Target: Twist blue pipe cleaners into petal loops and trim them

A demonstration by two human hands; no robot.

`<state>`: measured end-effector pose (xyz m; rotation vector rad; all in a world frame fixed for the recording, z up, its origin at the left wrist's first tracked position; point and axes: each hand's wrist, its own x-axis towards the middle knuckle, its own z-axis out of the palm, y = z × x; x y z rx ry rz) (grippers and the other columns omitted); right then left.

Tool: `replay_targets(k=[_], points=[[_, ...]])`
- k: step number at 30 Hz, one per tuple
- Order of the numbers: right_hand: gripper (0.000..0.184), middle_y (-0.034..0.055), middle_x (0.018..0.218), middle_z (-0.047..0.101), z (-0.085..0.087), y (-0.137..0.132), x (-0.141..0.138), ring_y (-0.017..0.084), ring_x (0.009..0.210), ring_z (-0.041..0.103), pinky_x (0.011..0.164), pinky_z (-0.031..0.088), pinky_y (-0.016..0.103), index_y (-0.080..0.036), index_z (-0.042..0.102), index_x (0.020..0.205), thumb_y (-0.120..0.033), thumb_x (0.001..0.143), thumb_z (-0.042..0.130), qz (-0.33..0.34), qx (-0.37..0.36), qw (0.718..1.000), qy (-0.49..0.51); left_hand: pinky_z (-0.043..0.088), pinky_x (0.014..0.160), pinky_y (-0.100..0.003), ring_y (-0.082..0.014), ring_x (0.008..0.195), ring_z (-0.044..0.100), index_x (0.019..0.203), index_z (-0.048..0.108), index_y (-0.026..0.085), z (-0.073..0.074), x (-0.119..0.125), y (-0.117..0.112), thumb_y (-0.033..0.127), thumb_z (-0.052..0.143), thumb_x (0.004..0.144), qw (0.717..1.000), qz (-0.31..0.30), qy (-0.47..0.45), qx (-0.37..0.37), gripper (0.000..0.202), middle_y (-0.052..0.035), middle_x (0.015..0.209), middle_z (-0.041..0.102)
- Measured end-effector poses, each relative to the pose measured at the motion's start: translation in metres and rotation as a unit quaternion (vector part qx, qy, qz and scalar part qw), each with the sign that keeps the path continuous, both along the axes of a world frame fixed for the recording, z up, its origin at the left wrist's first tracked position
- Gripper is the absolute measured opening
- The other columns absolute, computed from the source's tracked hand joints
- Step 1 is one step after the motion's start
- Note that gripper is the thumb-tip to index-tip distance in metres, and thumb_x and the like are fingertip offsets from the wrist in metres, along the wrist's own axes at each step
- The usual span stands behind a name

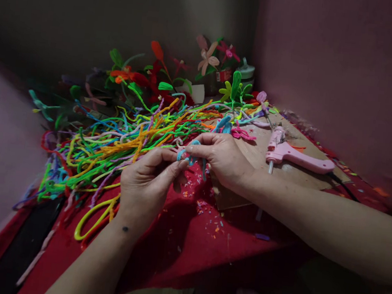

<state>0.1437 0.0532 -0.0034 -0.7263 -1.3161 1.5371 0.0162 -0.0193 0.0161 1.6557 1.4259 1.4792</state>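
My left hand (146, 179) and my right hand (221, 156) meet above the red cloth (190, 239). Both pinch a light blue pipe cleaner (191, 155) bent into loops between their fingertips. One end of it hangs down below my right thumb. Just behind the hands lies a big tangled heap of coloured pipe cleaners (120, 144) in orange, green, yellow, purple and blue.
A pink glue gun (292, 155) lies on a brown cardboard sheet (283, 174) right of my right hand, its black cord trailing right. Finished pipe-cleaner flowers (208, 58) stand at the back by the wall. Small coloured scraps dot the cloth. Walls close in behind and on the right.
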Motion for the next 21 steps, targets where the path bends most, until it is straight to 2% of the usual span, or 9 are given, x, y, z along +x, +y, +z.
replay_targets(k=[6,9,13,17,19,21], points=[[0.014,-0.0011,0.06,0.058,0.002,-0.001,0.001,0.01,0.058,0.051,0.059,0.04,0.025,-0.014,0.062,0.062,-0.026,0.066,0.068,0.009,0.011,1.0,0.005,0.045,0.043,-0.021,-0.0102,0.046,0.057,0.075,0.062,0.018,0.003,0.001,-0.002,0.015,0.067,0.074,1.0,0.003,-0.023,0.01,0.006,0.0042,0.055,0.062],[0.015,-0.0012,0.061,0.058,0.002,-0.002,0.001,0.01,0.059,0.051,0.059,0.04,0.025,-0.014,0.062,0.062,-0.027,0.066,0.069,0.015,0.013,1.0,0.012,0.044,0.043,-0.021,-0.0093,0.045,0.055,0.074,0.061,0.019,0.002,0.0,-0.003,0.016,0.066,0.075,1.0,0.0,-0.005,0.008,0.006,0.0044,0.055,0.061],[0.016,-0.0014,0.06,0.058,0.001,0.0,0.0,0.009,0.057,0.049,0.057,0.04,0.024,-0.014,0.061,0.061,-0.027,0.064,0.07,0.011,-0.002,1.0,0.006,0.043,0.048,-0.021,-0.0079,0.047,0.052,0.076,0.061,0.02,-0.003,-0.002,-0.003,0.017,0.065,0.075,0.994,0.012,0.106,0.038,0.005,0.0048,0.057,0.059],[0.015,-0.0026,0.056,0.056,0.001,0.0,-0.001,0.008,0.052,0.047,0.053,0.037,0.023,-0.013,0.06,0.061,-0.024,0.062,0.07,0.021,-0.041,0.999,0.015,0.042,0.056,-0.022,-0.0084,0.054,0.053,0.073,0.062,0.02,-0.007,-0.002,-0.002,0.016,0.063,0.076,0.965,0.021,0.249,0.076,0.005,0.0037,0.062,0.06],[0.014,-0.0037,0.054,0.055,0.001,0.0,-0.001,0.007,0.05,0.046,0.05,0.036,0.023,-0.014,0.059,0.06,-0.022,0.061,0.07,0.03,-0.068,0.997,0.032,0.043,0.057,-0.022,-0.009,0.055,0.053,0.07,0.061,0.02,-0.007,0.0,-0.002,0.019,0.062,0.077,0.97,0.012,0.235,0.051,0.007,0.0033,0.061,0.06],[0.014,-0.0045,0.052,0.053,0.002,-0.001,-0.001,0.007,0.048,0.045,0.049,0.035,0.022,-0.014,0.057,0.059,-0.02,0.06,0.07,0.031,-0.09,0.994,0.045,0.044,0.054,-0.022,-0.0099,0.054,0.054,0.069,0.061,0.02,-0.004,0.003,-0.002,0.022,0.061,0.078,0.985,0.0,0.171,-0.006,0.01,0.0029,0.058,0.06]])
